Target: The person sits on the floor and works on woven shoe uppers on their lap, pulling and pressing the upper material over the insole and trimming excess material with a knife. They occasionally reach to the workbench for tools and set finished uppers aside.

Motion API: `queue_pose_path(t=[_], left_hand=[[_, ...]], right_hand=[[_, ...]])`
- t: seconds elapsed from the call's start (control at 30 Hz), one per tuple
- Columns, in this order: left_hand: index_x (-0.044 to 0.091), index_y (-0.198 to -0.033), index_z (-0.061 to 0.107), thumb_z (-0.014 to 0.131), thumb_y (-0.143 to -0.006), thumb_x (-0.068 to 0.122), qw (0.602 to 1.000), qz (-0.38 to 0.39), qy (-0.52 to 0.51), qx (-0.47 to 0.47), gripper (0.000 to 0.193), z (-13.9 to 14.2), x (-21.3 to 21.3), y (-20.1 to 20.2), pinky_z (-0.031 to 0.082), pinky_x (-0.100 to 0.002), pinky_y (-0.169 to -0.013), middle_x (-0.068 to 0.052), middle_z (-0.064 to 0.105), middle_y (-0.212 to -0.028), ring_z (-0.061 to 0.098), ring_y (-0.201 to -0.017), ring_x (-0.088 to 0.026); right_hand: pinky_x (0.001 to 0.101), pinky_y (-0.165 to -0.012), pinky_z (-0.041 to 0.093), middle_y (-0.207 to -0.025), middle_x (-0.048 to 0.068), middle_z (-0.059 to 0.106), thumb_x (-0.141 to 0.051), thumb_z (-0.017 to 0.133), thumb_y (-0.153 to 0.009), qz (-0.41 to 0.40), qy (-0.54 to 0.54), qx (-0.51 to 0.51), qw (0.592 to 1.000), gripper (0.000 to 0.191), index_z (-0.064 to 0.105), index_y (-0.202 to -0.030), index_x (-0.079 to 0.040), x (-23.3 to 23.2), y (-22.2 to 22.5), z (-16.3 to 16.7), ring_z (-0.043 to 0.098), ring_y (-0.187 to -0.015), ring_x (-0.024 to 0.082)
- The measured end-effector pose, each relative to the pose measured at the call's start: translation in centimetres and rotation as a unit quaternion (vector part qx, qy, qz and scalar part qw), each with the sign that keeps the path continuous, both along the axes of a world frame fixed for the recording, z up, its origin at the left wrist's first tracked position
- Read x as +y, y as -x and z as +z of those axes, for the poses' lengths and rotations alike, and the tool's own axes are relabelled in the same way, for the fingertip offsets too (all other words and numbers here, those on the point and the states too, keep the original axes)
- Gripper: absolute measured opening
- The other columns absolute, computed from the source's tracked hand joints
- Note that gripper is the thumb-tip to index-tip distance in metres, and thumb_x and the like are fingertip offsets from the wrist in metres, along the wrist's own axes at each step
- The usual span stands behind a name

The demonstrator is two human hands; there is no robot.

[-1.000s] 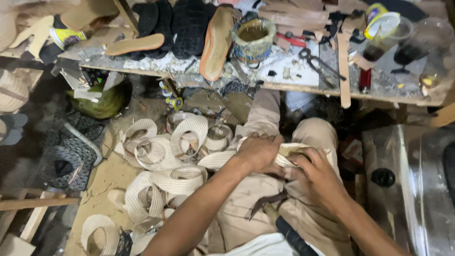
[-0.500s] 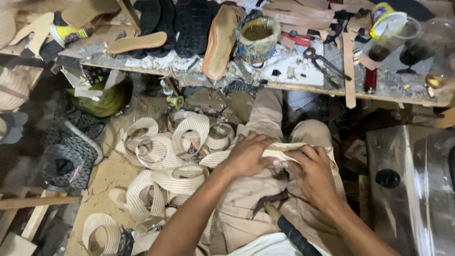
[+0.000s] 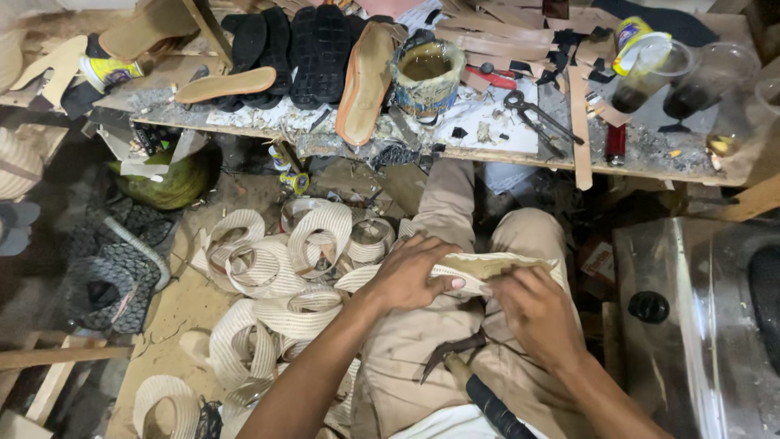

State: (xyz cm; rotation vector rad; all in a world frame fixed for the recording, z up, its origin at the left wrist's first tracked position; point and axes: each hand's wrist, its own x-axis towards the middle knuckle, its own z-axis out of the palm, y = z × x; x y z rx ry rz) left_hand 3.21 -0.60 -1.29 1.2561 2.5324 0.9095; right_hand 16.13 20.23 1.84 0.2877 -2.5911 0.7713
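Note:
Over my lap I hold a cream ribbed sandal strap piece [image 3: 486,265] between both hands. My left hand [image 3: 413,272] clamps its left part, thumb pressed on the top face. My right hand [image 3: 536,310] pinches the right part with curled fingers. A hammer [image 3: 467,375] with a dark handle lies on my thighs just below the hands. To the left, on the floor, lies a heap of several looped cream straps [image 3: 280,276].
A low wooden workbench [image 3: 650,162] crosses the top, carrying black soles [image 3: 305,49], tan insoles [image 3: 366,81], a glue tin [image 3: 428,77], pliers [image 3: 536,114] and plastic cups [image 3: 650,73]. A metal box [image 3: 699,325] stands at right. Scrap wood [image 3: 57,358] lies lower left.
Both hands have shifted slightly along the strap piece while keeping hold of it; the view has tilted a little. Nothing else moved.

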Motion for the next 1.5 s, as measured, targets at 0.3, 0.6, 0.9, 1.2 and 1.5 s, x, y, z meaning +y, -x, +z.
queue_pose_path(t=[0.3, 0.6, 0.9, 1.2, 1.5], left_hand=[[0.013, -0.129, 0.069, 0.072, -0.089, 0.051, 0.998, 0.057, -0.028, -0.017, 0.055, 0.7, 0.8, -2.0, 0.04, -0.05, -0.105, -0.008, 0.068, -0.125, 0.055, -0.122, -0.035], [0.017, -0.119, 0.076, 0.074, -0.085, 0.038, 0.991, 0.115, -0.06, -0.021, 0.04, 2.5, 2.5, -3.3, 0.041, -0.049, -0.099, -0.005, 0.071, -0.113, 0.059, -0.112, -0.031], [0.03, -0.123, 0.074, 0.083, -0.071, 0.048, 0.995, 0.062, 0.046, -0.059, 0.055, 3.0, 5.1, -3.3, 0.046, -0.05, -0.098, -0.004, 0.074, -0.119, 0.068, -0.11, -0.029], [0.024, -0.148, 0.057, 0.066, -0.095, 0.047, 0.991, -0.014, 0.133, 0.003, 0.059, 1.6, 7.3, -2.8, 0.043, -0.055, -0.101, -0.01, 0.069, -0.13, 0.065, -0.118, -0.034], [0.003, -0.122, 0.057, 0.071, -0.07, 0.071, 0.977, -0.036, 0.148, 0.152, 0.087, 1.5, 7.7, -3.4, 0.049, -0.052, -0.094, -0.013, 0.067, -0.114, 0.065, -0.113, -0.032]], right_hand=[[0.0421, -0.081, 0.051, -0.09, 0.013, 0.071, -0.013, 0.074, -0.084, -0.081, 0.052, -0.069, 0.993, 0.014, 0.078, -0.093, -0.003, 0.0, -0.1, 0.7, 0.064, -0.09, 0.034], [0.0482, -0.081, 0.046, -0.092, 0.015, 0.066, -0.029, 0.082, -0.076, -0.114, 0.012, -0.186, 0.976, 0.055, 0.066, -0.124, -0.009, 1.6, 1.7, 1.7, 0.059, -0.094, 0.038], [0.0429, -0.097, 0.049, -0.115, 0.011, 0.066, -0.018, 0.077, -0.081, 0.034, 0.111, -0.126, 0.985, 0.037, 0.073, -0.116, -0.007, 5.0, 1.9, 0.2, 0.062, -0.11, 0.033], [0.042, -0.1, 0.048, -0.116, 0.008, 0.068, -0.011, 0.08, -0.075, -0.014, 0.014, 0.059, 0.998, 0.036, 0.073, -0.11, -0.009, 5.7, -5.2, -1.4, 0.06, -0.12, 0.033], [0.0476, -0.097, 0.047, -0.104, 0.008, 0.065, -0.015, 0.078, -0.078, -0.004, -0.156, 0.046, 0.987, 0.022, 0.068, -0.096, -0.008, 6.1, -3.8, -1.4, 0.06, -0.111, 0.031]])
